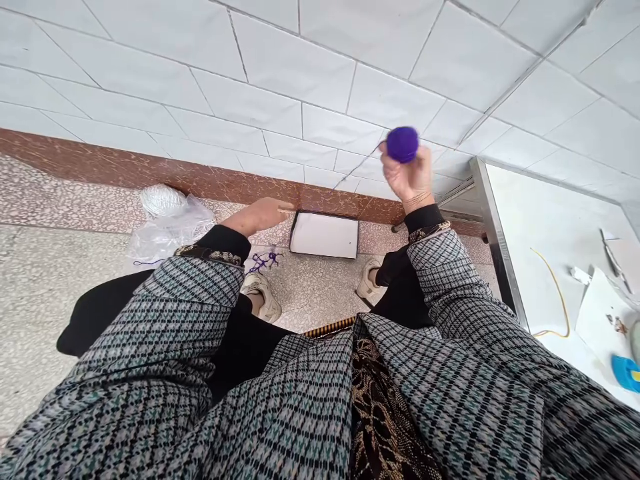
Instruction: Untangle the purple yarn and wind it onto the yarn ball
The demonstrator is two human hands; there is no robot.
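Observation:
A ball of purple yarn (403,145) is held up in my right hand (409,175), in front of the tiled wall, with the fingers closed around it. From the ball a thin strand (357,165) slants down towards my left hand (261,217). That hand is lower and to the left, its fingers pressed together in a pinch at the strand's line; the strand's end at the fingertips is hard to see. Loose tangled purple yarn (263,260) lies on the floor below my left hand. Between my feet and the wall sits a shallow box with a white inside (325,235).
White yarn (163,200) and a clear plastic bag (173,230) lie on the floor to the left. At the right stands a white table (520,227) bearing a yellow cord (560,293), papers, a pen-like tool and a blue object (625,372). The tiled wall (300,60) rises ahead.

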